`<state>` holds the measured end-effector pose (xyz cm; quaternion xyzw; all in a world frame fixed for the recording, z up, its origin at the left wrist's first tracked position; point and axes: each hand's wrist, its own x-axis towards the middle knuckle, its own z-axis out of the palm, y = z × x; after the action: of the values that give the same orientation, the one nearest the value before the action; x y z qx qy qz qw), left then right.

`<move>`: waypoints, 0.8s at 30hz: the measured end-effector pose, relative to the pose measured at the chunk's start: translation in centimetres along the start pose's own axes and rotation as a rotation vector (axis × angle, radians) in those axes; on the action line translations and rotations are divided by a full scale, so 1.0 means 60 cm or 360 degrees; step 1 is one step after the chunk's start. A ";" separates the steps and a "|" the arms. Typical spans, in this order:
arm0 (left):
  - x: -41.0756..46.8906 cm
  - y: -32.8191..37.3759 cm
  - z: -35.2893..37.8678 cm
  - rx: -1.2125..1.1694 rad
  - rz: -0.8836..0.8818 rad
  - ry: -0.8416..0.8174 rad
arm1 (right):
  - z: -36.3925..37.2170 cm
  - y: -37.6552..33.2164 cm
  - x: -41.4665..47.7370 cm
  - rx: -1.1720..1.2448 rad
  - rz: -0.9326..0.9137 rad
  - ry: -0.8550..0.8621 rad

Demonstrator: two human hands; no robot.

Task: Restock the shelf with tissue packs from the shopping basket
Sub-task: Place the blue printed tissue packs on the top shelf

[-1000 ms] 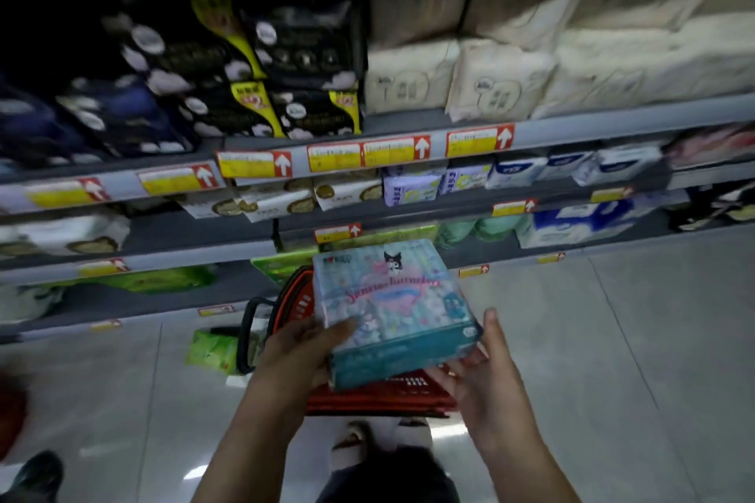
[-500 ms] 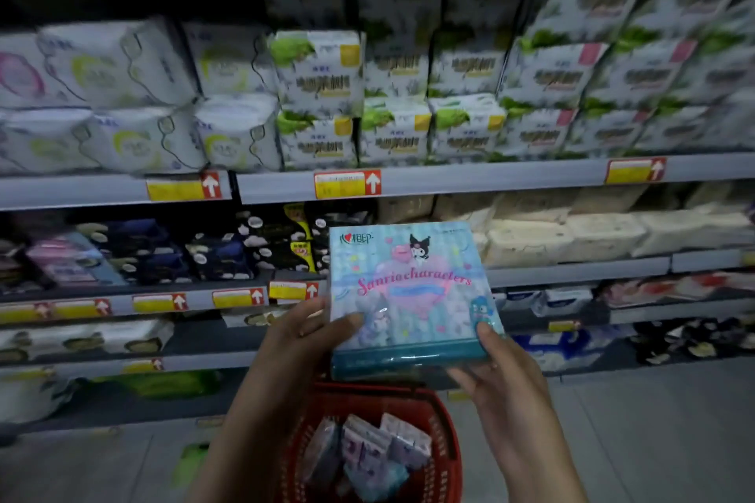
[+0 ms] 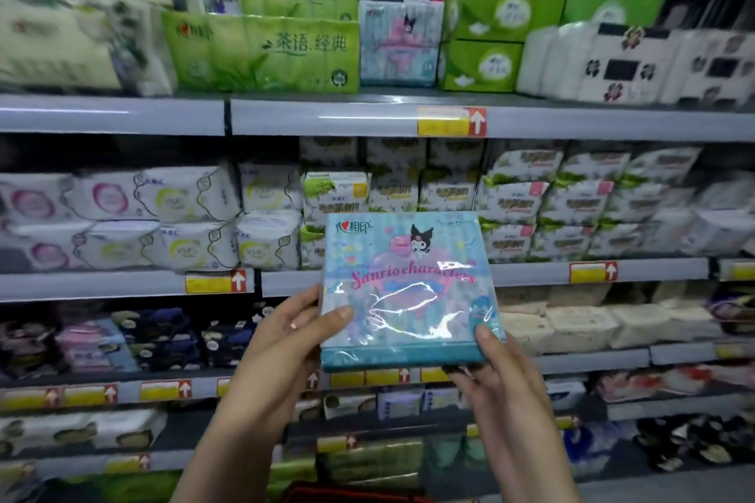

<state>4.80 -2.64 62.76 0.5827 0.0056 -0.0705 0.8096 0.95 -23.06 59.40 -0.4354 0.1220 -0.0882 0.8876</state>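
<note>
I hold a light-blue tissue pack [image 3: 408,286] with a cartoon print and pink lettering up in front of the shelves. My left hand [image 3: 286,343] grips its lower left edge, thumb on the face. My right hand [image 3: 498,376] grips the lower right corner. A matching blue cartoon pack [image 3: 398,41] stands on the top shelf [image 3: 327,116], between green packs. Only a red sliver of the shopping basket's rim [image 3: 347,492] shows at the bottom edge.
Green tissue packs [image 3: 265,53] and green boxes [image 3: 482,37] flank the matching pack on the top shelf. White packs [image 3: 629,65] stand at its right. The lower shelves hold several rows of white, green and dark packs behind yellow price tags.
The pack has risen with both hands from just over the basket to mid-shelf height. My view has tilted up, so the top shelf shows and the basket has dropped almost out of sight.
</note>
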 end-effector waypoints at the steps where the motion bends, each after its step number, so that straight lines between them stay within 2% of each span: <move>1: 0.000 0.006 0.003 -0.0003 0.0014 -0.0010 | 0.007 -0.006 -0.001 0.0010 -0.0033 -0.0036; 7: 0.001 0.029 0.009 -0.0116 -0.0007 -0.0015 | 0.027 -0.022 0.004 0.0050 -0.0149 -0.0107; 15: 0.000 0.062 0.029 -0.0081 0.0092 -0.0051 | 0.047 -0.040 0.007 0.0105 -0.0252 -0.0175; 24: -0.001 0.060 0.037 -0.0057 0.0072 -0.0028 | 0.043 -0.050 0.000 0.0101 -0.0243 -0.0182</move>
<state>4.99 -3.62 66.87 0.5675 -0.0135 -0.0573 0.8213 1.54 -22.91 63.33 -0.4194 0.0347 -0.1343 0.8971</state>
